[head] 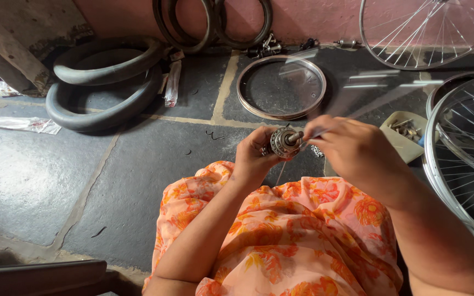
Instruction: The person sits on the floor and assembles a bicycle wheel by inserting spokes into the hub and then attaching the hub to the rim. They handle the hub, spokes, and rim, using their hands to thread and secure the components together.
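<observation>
The left hand grips a metal wheel hub upright, its holes facing the right hand; that hand pinches thin spokes at the hub's rim.

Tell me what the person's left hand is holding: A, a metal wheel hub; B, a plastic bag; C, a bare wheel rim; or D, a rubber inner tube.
A: the left hand is wrapped around a metal wheel hub, while the right hand works thin spokes at it; the tubes and bare rim lie on the floor.
</observation>
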